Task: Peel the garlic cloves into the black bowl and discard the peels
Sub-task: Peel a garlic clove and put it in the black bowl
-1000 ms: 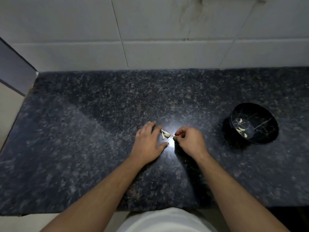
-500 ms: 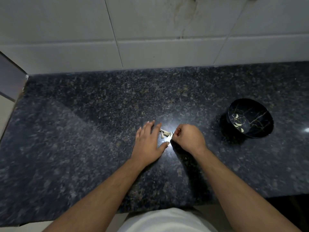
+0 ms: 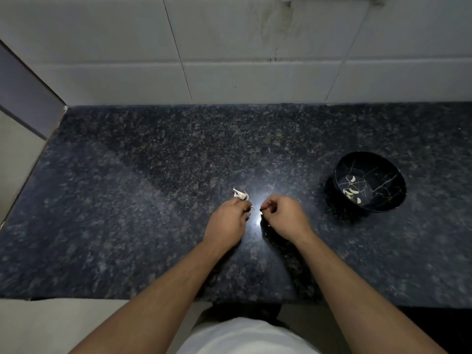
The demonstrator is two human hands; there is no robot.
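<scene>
My left hand [image 3: 228, 222] is at the middle of the dark granite counter [image 3: 127, 200], its fingers curled round a small bunch of pale garlic peels [image 3: 240, 194] that stick out above its knuckles. My right hand [image 3: 283, 217] is just to the right, fingers curled in a pinch; whatever it pinches is too small to make out. A bright light spot lies on the counter between the hands. The black bowl [image 3: 388, 200] with gold veins stands to the right, with several peeled white garlic cloves [image 3: 352, 191] inside.
A white tiled wall [image 3: 229, 60] rises behind the counter. A grey panel [image 3: 23, 98] closes the left end. The counter's front edge runs just below my forearms, with my white shirt beneath.
My left hand lay flat beside the peels on the counter; now its fingers are curled round them. My right hand has drawn slightly away to the right.
</scene>
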